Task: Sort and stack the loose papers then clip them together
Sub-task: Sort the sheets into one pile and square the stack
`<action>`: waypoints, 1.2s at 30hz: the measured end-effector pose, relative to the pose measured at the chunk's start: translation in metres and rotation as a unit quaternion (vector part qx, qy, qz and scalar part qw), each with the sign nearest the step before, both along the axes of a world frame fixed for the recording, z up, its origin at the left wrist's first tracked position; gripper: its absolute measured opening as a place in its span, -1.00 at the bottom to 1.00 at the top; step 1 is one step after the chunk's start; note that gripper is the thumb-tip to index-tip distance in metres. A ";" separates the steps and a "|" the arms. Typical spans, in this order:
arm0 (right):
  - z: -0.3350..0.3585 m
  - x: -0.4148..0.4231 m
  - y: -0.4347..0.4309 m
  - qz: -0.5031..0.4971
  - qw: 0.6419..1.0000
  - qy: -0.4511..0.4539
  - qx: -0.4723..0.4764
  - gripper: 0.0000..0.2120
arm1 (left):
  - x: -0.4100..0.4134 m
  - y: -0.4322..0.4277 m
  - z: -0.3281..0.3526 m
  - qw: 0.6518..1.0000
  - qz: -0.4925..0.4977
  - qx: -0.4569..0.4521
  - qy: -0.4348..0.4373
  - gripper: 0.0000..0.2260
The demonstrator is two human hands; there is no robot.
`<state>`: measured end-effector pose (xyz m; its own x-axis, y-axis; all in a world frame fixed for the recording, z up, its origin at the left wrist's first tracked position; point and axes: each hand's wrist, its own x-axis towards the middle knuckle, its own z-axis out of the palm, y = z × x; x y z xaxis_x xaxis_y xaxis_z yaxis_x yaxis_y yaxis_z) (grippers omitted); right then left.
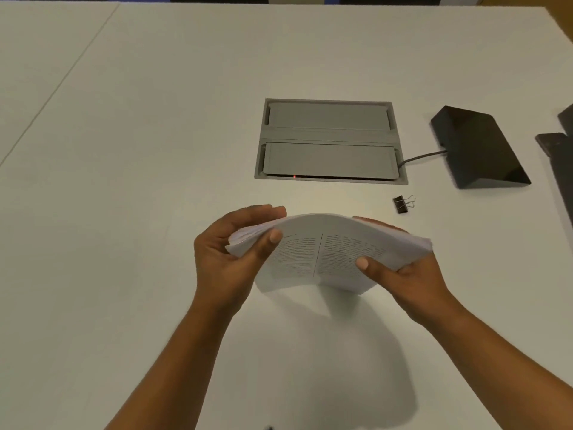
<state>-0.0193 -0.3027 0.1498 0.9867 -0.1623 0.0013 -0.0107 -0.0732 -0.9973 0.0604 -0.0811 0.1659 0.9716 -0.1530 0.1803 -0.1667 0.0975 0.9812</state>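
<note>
Hands: two, both clamped on one stack [325,256] of printed papers. Left hand [231,252] grips the stack's left edge, thumb on the printed face, fingers curled over the top behind. Right hand [400,268] grips the right edge, thumb on the face, fingers behind. The two hands are apart, the stack's width between them.

Stack: one, held upright and bowed, its lower edge touching or just above the table [124,181]; which, cannot tell. Top sheet shows two columns of text, too small to read. The left edge looks fanned, sheets not flush.

Table, left to right:
- Left part: bare white surface, one seam line running diagonally near the far left; wide open room here.
- Near edge, below the stack: bare surface under the arms, with the stack's shadow on it. One small dark thing at the bottom margin, too cut off to identify.
- Centre, beyond the stack: one grey hatch [330,141] set flush into the table, two lids, one red light at its near edge. A clear strip lies between hatch and stack.
- Right of the stack: one black clip [403,204], wire handles up, lying loose, near the right hand but not touching it.
- Further right: one black wedge [479,147], one cable [423,157] running from it into the hatch.
- Right margin: dark items [558,150], cut off by the frame; count unclear.
</note>
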 end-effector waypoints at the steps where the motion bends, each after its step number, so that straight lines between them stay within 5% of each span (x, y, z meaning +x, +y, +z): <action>1: 0.001 0.003 -0.001 -0.006 1.000 0.001 0.000 -0.62 | 0.003 -0.002 0.000 1.000 -0.006 -0.001 -0.001 -0.73; 7: -0.009 0.013 -0.005 -0.049 0.998 0.028 -0.017 -0.58 | 0.013 -0.007 -0.004 0.998 -0.066 0.022 -0.013 -0.71; 10: -0.021 0.014 -0.003 -0.059 0.997 0.051 0.002 -0.57 | 0.022 -0.003 -0.011 0.993 -0.105 0.062 0.006 -0.86; 13: -0.033 0.014 0.000 -0.067 0.995 0.071 0.015 -0.56 | 0.029 -0.002 -0.028 0.986 -0.125 0.107 0.031 -0.68; 16: -0.039 0.015 0.002 -0.086 0.994 0.055 0.050 -0.59 | 0.029 0.000 -0.039 0.986 -0.106 0.132 -0.003 -0.71; 19: -0.041 0.014 0.003 -0.095 0.993 0.050 0.057 -0.61 | 0.024 -0.004 -0.043 0.989 -0.083 0.119 -0.028 -0.63; 22: -0.048 0.017 0.009 -0.084 0.995 0.050 0.026 -0.55 | 0.022 -0.016 -0.056 0.992 -0.084 0.076 0.050 -0.48; 26: -0.061 0.022 0.010 -0.113 0.992 0.049 0.031 -0.53 | 0.024 -0.019 -0.082 0.989 -0.045 0.051 0.132 -0.58; 36: -0.096 0.024 0.005 -0.112 0.990 0.073 0.042 -0.52 | 0.019 -0.027 -0.108 0.983 -0.093 0.042 0.150 -0.55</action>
<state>0.0050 -0.2980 0.0542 0.9145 -0.3711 -0.1613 -0.1618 0.0300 -0.9864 0.0794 -0.1081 0.0580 0.9330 -0.3350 -0.1314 0.1450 0.0159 0.9893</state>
